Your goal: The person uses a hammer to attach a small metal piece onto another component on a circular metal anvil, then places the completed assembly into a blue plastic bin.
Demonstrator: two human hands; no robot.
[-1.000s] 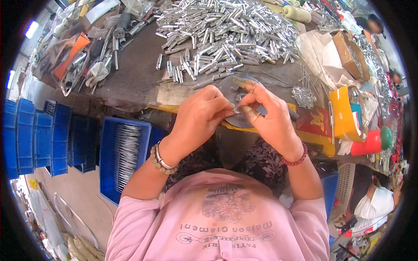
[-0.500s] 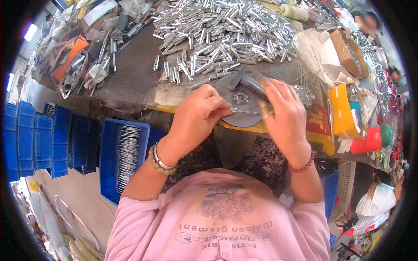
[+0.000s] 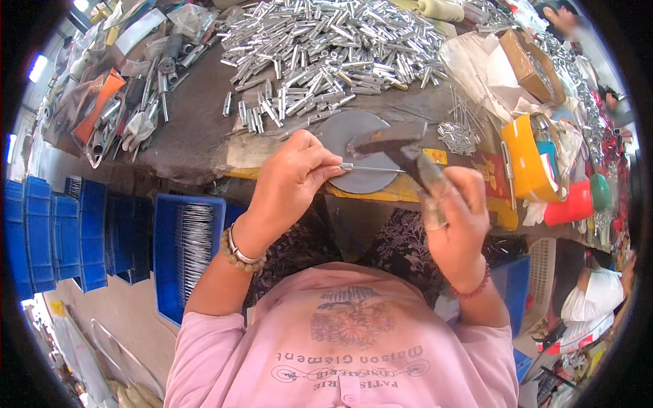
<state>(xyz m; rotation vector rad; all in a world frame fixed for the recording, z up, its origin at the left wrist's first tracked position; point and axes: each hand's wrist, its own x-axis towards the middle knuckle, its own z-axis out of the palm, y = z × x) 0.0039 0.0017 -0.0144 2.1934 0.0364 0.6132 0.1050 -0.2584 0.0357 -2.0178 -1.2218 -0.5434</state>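
Observation:
My left hand pinches the left end of a thin metal rod between thumb and fingertips. A short silvery sleeve sits on the rod near those fingertips. The rod lies level across a round grey metal plate at the bench's near edge. Wrapped round the handle of a hammer is my right hand, to the right of the plate. The hammer's dark head, blurred, is above the plate and covers part of it. A band of tape or a guard shows on the right thumb.
Beyond the plate spreads a big heap of short metal tubes. Thin pins lie right of the plate, beside a yellow box. Tools crowd the left. A blue bin of rods stands below the bench, left of me.
The hammer, which lay on the plate, is now lifted in my right hand. That hand has moved right and nearer to me. My left hand keeps its pinch on the rod.

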